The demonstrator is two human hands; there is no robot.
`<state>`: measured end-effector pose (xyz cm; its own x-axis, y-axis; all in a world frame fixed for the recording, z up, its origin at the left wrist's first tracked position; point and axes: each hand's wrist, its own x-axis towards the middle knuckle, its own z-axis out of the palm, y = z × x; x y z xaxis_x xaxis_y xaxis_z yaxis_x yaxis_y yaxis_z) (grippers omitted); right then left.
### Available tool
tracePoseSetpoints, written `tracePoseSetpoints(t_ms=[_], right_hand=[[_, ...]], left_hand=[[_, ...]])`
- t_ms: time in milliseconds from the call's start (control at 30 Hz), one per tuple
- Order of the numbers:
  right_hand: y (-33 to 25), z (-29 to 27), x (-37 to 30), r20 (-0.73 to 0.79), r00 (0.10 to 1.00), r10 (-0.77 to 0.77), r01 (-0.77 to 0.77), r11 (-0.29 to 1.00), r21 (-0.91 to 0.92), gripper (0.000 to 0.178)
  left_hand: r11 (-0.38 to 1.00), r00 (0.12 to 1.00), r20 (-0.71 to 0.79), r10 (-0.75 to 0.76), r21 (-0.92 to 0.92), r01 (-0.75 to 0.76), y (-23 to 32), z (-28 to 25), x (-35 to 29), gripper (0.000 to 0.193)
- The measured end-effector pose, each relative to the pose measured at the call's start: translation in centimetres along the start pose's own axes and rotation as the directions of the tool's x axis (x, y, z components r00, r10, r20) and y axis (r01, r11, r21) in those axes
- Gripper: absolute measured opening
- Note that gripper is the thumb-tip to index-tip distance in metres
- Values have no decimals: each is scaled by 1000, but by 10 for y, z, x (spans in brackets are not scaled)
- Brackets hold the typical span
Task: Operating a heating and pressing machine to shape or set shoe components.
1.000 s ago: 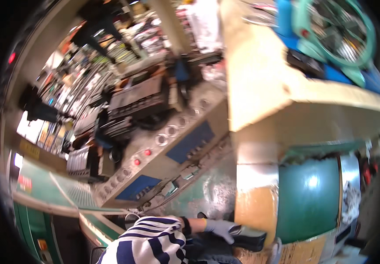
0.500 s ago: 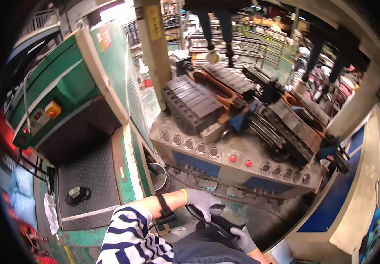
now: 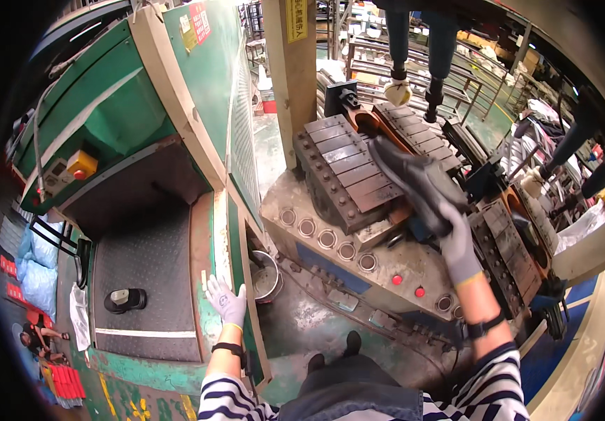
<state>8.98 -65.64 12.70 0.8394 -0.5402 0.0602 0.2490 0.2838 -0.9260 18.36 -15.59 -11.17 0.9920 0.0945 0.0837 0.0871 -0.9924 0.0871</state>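
My right hand (image 3: 461, 242), in a pale grey glove, is closed round the end of a dark shoe (image 3: 414, 175). The shoe is held out over the left mould station (image 3: 348, 165) of the press, its far end above the orange-brown hollow between two ribbed metal blocks. Whether it touches the blocks I cannot tell. My gloved left hand (image 3: 226, 302) is open with fingers spread, beside the edge of the green machine (image 3: 209, 245). On that machine's dark textured belt (image 3: 148, 263) lies another dark shoe (image 3: 125, 300), out of my hands' reach of contact.
Red buttons (image 3: 397, 279) and round gauges (image 3: 327, 239) line the press front. A second mould station (image 3: 506, 245) stands to the right. Two cylinders (image 3: 439, 52) hang above. A bucket (image 3: 267, 277) sits between the machines, and a yellow switch box (image 3: 82, 165) is on the green one.
Both hands were together on a dark shoe at my lap. My right hand has carried it forward over the press; my left hand has let go and moved left. The view has shifted.
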Motion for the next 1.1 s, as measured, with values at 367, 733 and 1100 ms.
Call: tracePoseSetpoints(t_ms=[367,733,1100], right_hand=[[108,-16,241,-320,909,267,-238,963,128,49],[157,-25,311,-204,979,-14,-26,981,-192,54],[165,-56,322,-81,993,85,-113,518,-848,58]], left_hand=[[996,995,-48,-86,32,87,5,-5,0,86],[990,990,27,-136,27,135,20,6,4,87],[996,995,-55,-81,25,82,11,11,6,87]])
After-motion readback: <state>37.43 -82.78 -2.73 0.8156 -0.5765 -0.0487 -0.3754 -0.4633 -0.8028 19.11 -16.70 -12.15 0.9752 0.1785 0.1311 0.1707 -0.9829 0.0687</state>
